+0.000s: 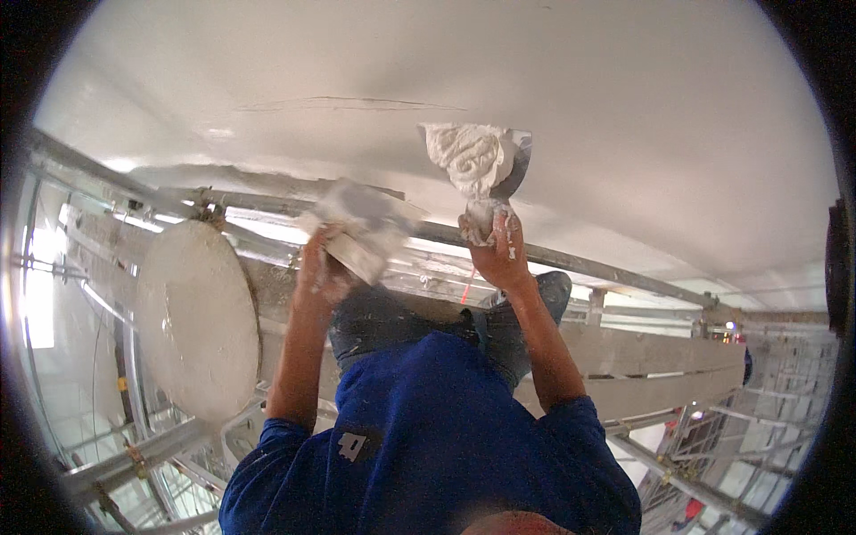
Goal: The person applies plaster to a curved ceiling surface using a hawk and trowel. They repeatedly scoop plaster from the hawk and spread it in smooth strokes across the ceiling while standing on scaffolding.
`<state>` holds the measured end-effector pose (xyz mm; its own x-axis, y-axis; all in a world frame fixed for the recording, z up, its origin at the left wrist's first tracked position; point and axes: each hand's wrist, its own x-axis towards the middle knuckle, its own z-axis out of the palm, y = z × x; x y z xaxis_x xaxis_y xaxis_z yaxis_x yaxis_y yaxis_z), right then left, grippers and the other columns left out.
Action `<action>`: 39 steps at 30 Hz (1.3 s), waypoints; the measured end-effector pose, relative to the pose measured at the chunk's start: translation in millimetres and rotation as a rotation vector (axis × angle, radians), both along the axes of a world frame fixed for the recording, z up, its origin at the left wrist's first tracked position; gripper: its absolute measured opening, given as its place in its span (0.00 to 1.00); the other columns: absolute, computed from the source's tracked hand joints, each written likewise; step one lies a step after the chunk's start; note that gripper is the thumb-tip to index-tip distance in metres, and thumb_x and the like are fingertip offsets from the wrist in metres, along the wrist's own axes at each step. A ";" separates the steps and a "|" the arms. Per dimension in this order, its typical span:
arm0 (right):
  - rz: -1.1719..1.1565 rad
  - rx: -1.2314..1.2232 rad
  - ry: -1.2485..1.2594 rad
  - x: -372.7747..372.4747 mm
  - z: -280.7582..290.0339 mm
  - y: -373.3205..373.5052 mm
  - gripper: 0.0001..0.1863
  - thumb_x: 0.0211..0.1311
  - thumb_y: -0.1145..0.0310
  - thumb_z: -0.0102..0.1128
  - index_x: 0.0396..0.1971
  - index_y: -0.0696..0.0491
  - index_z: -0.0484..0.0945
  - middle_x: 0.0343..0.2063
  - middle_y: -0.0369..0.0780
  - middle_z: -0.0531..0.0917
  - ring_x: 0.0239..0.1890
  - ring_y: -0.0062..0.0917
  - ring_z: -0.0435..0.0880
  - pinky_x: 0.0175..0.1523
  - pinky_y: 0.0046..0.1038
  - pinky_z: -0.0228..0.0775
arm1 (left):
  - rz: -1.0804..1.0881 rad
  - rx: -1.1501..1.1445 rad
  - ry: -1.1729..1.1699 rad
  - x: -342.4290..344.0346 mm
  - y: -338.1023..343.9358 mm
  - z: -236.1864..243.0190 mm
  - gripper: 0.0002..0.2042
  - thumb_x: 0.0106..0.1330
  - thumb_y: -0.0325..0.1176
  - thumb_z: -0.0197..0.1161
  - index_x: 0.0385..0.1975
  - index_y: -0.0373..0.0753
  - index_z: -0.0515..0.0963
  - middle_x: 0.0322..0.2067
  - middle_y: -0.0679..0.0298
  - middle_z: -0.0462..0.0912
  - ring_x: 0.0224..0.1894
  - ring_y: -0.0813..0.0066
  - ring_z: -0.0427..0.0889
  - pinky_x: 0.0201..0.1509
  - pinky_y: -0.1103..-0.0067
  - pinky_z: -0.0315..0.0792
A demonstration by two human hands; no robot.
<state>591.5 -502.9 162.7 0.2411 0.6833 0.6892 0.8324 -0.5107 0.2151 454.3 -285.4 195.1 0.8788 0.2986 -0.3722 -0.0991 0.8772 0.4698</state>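
Observation:
My right hand (501, 245) is closed around the handle of a wide putty knife (517, 169), and white plaster smears its fingers. A thick swirl of wet white plaster (468, 156) covers most of the blade, which is near the pale wall surface (624, 116); I cannot tell whether they touch. To the left, my left hand (323, 267) grips a flat, broad plastering trowel (370, 218) coated with plaster. Motion blurs this trowel, so its exact shape is unclear. The two tools are apart. A thin crack-like line runs across the wall above them.
At my left is a large round off-white disc (196, 321) with a rough rim. Metal scaffold tubes (615, 275) run between me and the wall. Planks (642, 352) lie to the right, with more scaffolding (758, 437) below on that side.

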 end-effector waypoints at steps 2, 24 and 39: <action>0.222 0.150 0.356 3.4 22.0 24.3 0.21 0.44 0.70 0.56 0.43 0.47 0.68 0.42 0.48 0.68 0.47 0.38 0.65 0.44 0.35 0.64 | -0.024 -0.022 0.019 -10.3 -13.1 2.9 0.17 0.54 0.34 0.49 0.41 0.34 0.63 0.32 0.57 0.72 0.34 0.63 0.75 0.38 0.69 0.73; -0.031 -0.282 0.719 -34.7 -107.6 -8.2 0.25 0.41 0.61 0.58 0.38 0.63 0.66 0.37 0.54 0.70 0.39 0.44 0.70 0.38 0.37 0.65 | 0.477 0.662 0.271 -15.1 348.7 -32.1 0.18 0.56 0.37 0.52 0.40 0.30 0.64 0.30 0.55 0.73 0.27 0.68 0.76 0.28 0.75 0.75; -0.261 -0.565 0.247 -64.2 -127.6 -58.6 0.16 0.48 0.58 0.56 0.38 0.43 0.69 0.42 0.58 0.65 0.44 0.47 0.67 0.45 0.41 0.64 | 0.567 1.016 0.764 18.1 598.7 -35.2 0.29 0.44 0.35 0.65 0.45 0.33 0.60 0.43 0.58 0.68 0.42 0.64 0.69 0.37 0.67 0.70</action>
<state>527.3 -561.6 35.0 0.5525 0.8207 0.1460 0.7558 -0.5671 0.3275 472.3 313.3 159.8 0.2273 0.9679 -0.1075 0.2450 0.0500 0.9682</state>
